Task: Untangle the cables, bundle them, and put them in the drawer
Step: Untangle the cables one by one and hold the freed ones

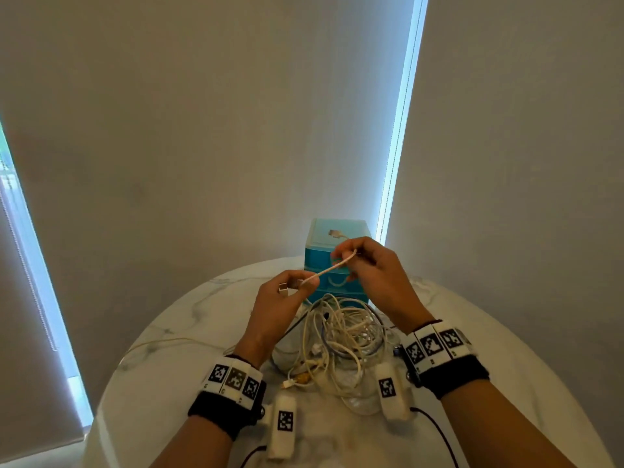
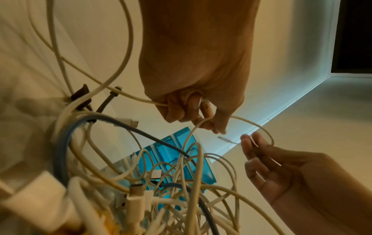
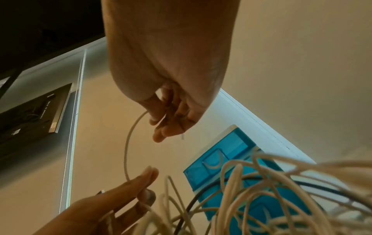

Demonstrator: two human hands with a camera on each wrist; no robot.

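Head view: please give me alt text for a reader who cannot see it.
Two hands hold a thin white cable stretched between them above a round white marble table: the left hand pinches one end, the right hand the other. Below them lies a tangled pile of mostly white cables, with a small blue plastic drawer unit behind.

I am seeing my right hand [image 1: 373,275] covering part of the front of the blue drawer unit [image 1: 337,238], so which drawer is open I cannot tell. The white cable [image 1: 329,270] is vanishing inside my left hand [image 1: 283,298], its grip point hidden. The cable tangle [image 2: 171,198] is blurring at the left wrist view's bottom edge, strands running off the frame. In the right wrist view the tangle is smearing across the drawer unit, and the surface [image 1: 169,366] is being cut off below.
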